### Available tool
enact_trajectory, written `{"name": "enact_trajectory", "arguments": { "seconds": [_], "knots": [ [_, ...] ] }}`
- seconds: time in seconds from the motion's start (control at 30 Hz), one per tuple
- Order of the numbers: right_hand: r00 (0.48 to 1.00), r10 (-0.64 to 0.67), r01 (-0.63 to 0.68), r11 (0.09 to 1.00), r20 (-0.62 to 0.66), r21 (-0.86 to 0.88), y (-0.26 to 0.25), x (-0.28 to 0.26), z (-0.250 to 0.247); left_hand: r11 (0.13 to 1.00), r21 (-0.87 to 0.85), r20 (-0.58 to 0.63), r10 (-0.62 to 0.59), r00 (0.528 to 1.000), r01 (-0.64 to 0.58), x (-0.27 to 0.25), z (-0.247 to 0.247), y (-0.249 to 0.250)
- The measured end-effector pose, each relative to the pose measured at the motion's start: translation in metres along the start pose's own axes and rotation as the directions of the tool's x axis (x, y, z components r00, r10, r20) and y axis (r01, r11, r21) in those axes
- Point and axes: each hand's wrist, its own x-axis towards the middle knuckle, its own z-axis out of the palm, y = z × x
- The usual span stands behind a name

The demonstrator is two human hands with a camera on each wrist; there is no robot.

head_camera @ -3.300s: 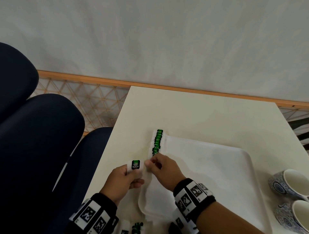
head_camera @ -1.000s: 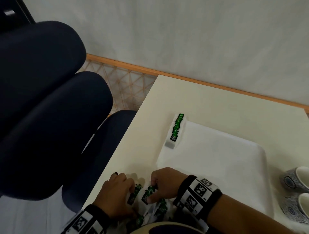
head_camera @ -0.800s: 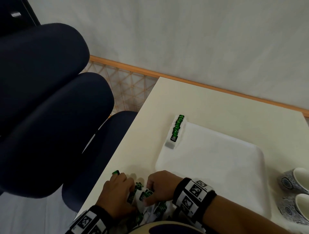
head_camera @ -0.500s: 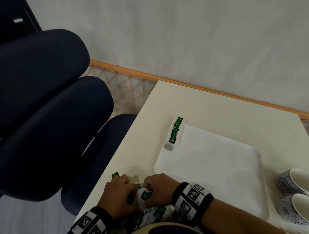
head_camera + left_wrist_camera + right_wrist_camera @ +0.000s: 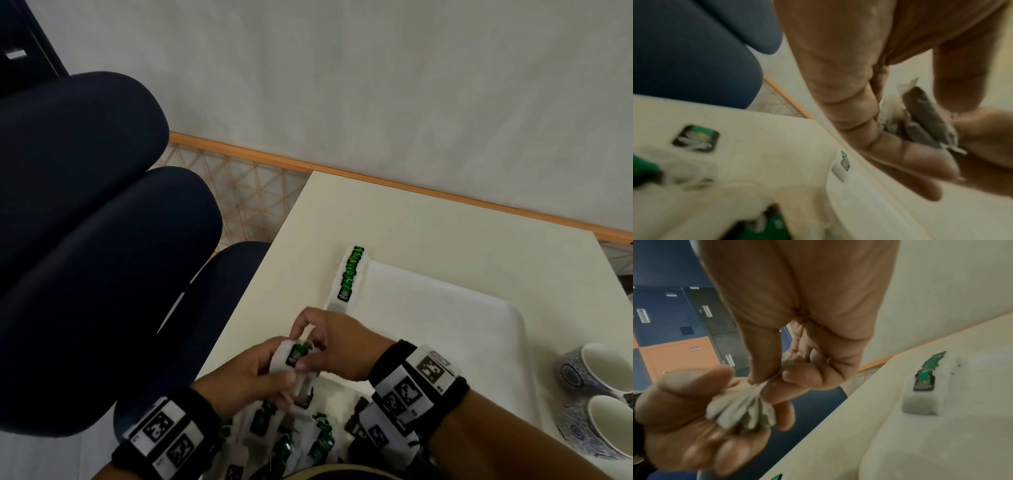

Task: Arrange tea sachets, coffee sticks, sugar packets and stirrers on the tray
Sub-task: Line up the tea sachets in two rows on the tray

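Pinching one bunch of tea sachets (image 5: pixel 291 356), left hand (image 5: pixel 239 380) and right hand (image 5: pixel 337 349) fingers clamped; perhaps four bags, blurred; tray (image 5: pixel 479 342) beside

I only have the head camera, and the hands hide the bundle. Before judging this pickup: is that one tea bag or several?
Observer: Several. The right wrist view shows a fan of tea bags lying in the left hand.
Operator: And the other hand?
Observer: The right hand pinches their gathered tops between thumb and fingers.
Operator: Anything beyond the hands?
Observer: Orange locker doors among blue ones.
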Motion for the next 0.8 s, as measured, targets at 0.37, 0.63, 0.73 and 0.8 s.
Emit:
{"name": "enact_trajectory", "arguments": {
  "seconds": [0.37,0.63,0.73,0.8],
  "knots": [
    [0.916,-0.039,0.076,0.994,-0.399,0.078,0.026,0.005,-0.001,0.943,-0.314,-0.253,0.024,0.967,-0.105,0.048,0.005,0.014],
    [0.867,0.012,0.003,1.0,-0.498,0.028,0.036,0.013,0.001,0.952,-0.295,-0.259,0.009,0.966,-0.088,0.067,0.012,0.018],
    [0.848,0.046,0.012,0.994,-0.527,0.107,0.038,0.014,-0.002,0.87,-0.488,-0.241,-0.049,0.969,-0.077,0.071,0.011,0.02],
    [0.851,0.051,0.05,0.983,-0.523,0.178,0.042,0.015,-0.002,0.813,-0.578,-0.224,-0.076,0.972,-0.07,0.072,0.006,0.021]
  ]
}}
